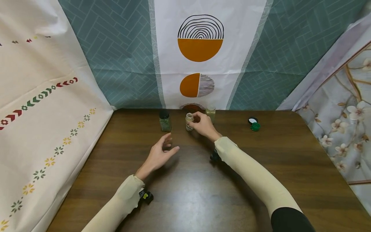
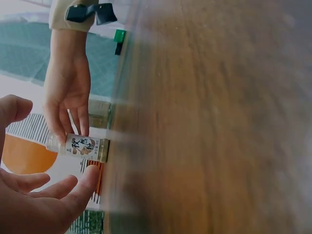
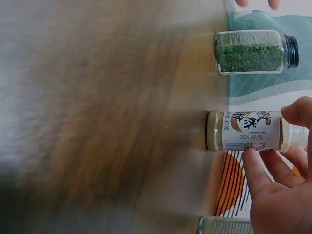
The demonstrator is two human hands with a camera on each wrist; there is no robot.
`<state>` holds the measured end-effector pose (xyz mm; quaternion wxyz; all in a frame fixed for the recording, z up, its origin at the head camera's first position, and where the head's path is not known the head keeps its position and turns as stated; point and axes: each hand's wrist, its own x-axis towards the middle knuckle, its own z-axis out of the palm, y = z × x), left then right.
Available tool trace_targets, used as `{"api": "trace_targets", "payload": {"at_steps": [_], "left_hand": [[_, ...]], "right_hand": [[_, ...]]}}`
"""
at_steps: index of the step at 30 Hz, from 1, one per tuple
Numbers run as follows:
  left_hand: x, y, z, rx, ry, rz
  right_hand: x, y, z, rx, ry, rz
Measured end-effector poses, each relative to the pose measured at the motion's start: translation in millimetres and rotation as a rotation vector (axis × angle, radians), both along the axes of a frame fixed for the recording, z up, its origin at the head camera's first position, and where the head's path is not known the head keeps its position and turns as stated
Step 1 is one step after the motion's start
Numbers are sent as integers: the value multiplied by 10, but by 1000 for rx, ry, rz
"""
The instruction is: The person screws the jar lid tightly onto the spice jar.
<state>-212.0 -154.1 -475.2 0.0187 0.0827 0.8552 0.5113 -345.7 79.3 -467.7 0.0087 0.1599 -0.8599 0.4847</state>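
Observation:
Near the back edge of the table, my right hand (image 1: pixel 205 126) grips a small glass spice jar (image 1: pixel 189 127) between thumb and fingers. The jar stands upright, with a printed paper label (image 3: pixel 251 130) and pale powder inside; its glass mouth shows no cap. My left hand (image 1: pixel 158 154) hovers nearer the front, fingers loosely spread, holding nothing. Beyond it stands a jar of dried green herbs (image 1: pixel 165 124) with a black cap (image 3: pixel 291 51). A third glass jar (image 1: pixel 211 113) with pale contents is partly hidden behind the right hand.
A black lid with a white inside (image 1: pixel 252 120) and a green cap (image 1: pixel 255 126) lie together at the back right. Patterned cloth (image 1: pixel 124 64) hangs along the table's back edge. Pale cloth (image 1: pixel 52 129) borders the left side, and flowered cloth (image 1: pixel 345 129) the right.

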Motion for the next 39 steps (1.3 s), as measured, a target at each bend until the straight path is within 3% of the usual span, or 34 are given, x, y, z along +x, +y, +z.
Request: {"api": "trace_targets", "payload": {"at_steps": [11, 26, 39], "left_hand": [[-119, 181, -51, 49, -16, -35], [-312, 412, -97, 65, 12, 19], [-347, 586, -134, 137, 49, -58]], "right_hand": [[271, 143, 24, 11, -40, 53], [480, 194, 58, 8, -64, 135], [699, 321, 50, -25, -96, 216]]}}
